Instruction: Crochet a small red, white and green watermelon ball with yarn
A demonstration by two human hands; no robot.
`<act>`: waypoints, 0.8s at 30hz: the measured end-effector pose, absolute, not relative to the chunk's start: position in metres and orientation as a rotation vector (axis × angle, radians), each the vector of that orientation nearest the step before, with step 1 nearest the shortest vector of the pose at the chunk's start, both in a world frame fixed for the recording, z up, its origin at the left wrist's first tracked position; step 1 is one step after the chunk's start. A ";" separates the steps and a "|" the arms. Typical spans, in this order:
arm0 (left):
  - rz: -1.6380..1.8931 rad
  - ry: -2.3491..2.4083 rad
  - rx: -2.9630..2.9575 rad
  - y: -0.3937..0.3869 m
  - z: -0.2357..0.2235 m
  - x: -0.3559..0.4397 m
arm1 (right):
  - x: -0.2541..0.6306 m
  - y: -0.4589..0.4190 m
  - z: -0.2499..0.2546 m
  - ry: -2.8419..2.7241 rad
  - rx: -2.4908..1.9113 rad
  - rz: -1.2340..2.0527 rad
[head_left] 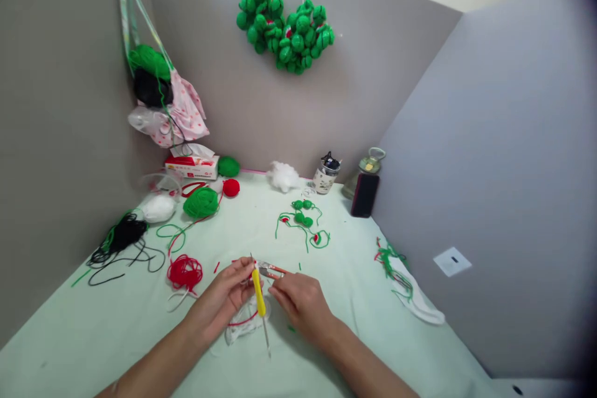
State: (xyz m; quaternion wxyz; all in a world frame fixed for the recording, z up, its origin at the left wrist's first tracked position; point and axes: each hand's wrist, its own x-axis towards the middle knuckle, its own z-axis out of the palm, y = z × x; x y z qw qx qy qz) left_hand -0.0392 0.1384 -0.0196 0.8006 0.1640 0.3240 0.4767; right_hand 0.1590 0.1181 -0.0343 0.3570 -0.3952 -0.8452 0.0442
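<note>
In the lower middle of the frame, the left hand (228, 292) is pinching the upper end of a yellow-handled hook (259, 295) between thumb and fingertips; whatever else is sitting there is too small to tell. The right hand (303, 305) is curling its fingers around orange-handled scissors (276, 270), whose blades are pointing left toward the pinched fingertips. The yellow handle is hanging between the hands, crossing in front of a loose white yarn tangle (242, 331) and partly hiding it.

Left of the hands, a red yarn coil (185, 272) is lying near the left forearm, with a black yarn heap (125, 233) spreading farther left. Above these, a green yarn ball (200, 202) and a red yarn ball (231, 188) are resting before a tissue box (191, 168). Small green pieces (303, 219) are trailing threads at centre. Behind them, white stuffing (283, 176) and a cup (325, 178) are standing near the wall, and a phone (365, 196) is leaning at the right. A green cluster (298, 37) is hanging at the top, and a pink bag (186, 106) at upper left.
</note>
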 end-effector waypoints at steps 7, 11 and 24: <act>0.836 0.878 0.126 0.156 -0.038 -0.025 | 0.190 0.157 -0.021 -2.347 -0.998 -0.293; 0.706 0.979 0.118 0.163 -0.048 -0.028 | 0.215 0.170 -0.014 -2.184 -1.154 -0.220; 0.817 1.059 0.236 0.165 -0.023 -0.019 | 0.172 0.127 -0.036 -2.065 -0.975 0.443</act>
